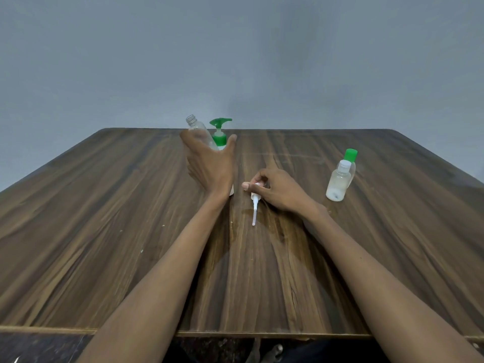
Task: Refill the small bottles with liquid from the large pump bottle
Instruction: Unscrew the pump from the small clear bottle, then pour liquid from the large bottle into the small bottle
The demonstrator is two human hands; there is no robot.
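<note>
The left hand (209, 163) grips an uncapped clear bottle (199, 131), tilted, in front of the green pump bottle (220, 134). The right hand (277, 189) pinches a white sprayer top (254, 203) above the surface (104, 205). Two capped small bottles (340, 179) stand right.

Left hand (209, 163) raised, seemingly gripping; right hand (277, 189) curled, pinching.

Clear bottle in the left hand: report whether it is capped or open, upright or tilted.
Open and tilted. The clear bottle shows a bare threaded neck leaning left, held by the left hand. The right hand pinches a white spray cap.
</note>
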